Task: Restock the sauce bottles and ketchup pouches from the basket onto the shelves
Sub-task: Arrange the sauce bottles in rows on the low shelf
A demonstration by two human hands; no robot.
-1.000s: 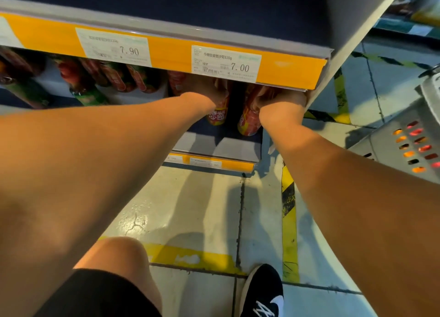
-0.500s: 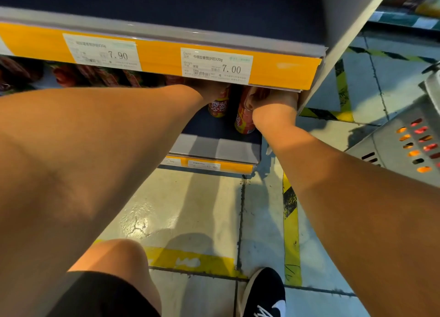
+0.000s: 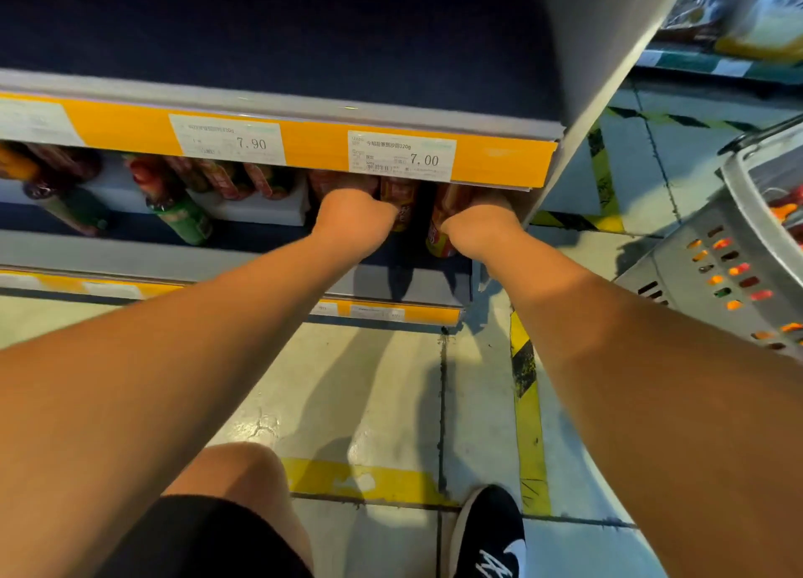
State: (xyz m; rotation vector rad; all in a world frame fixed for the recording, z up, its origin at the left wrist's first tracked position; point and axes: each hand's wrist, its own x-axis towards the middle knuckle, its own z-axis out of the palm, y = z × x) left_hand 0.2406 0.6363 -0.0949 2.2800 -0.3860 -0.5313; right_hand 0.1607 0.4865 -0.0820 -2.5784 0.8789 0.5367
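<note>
Evidently both hands reach under the shelf lip: left hand beside one ketchup pouch, right hand against another pouch; fingers hidden, grip undeterminable. Seat pouches upright, facing forward. Basket waits at three o'clock.

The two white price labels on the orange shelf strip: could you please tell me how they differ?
The left price label reads 7.90; the right price label reads 7.00. The left one is blurred, the right one sharper, with a barcode visible. The left sits above bottles, the right above both hands. Both are white, on the orange strip.
</note>
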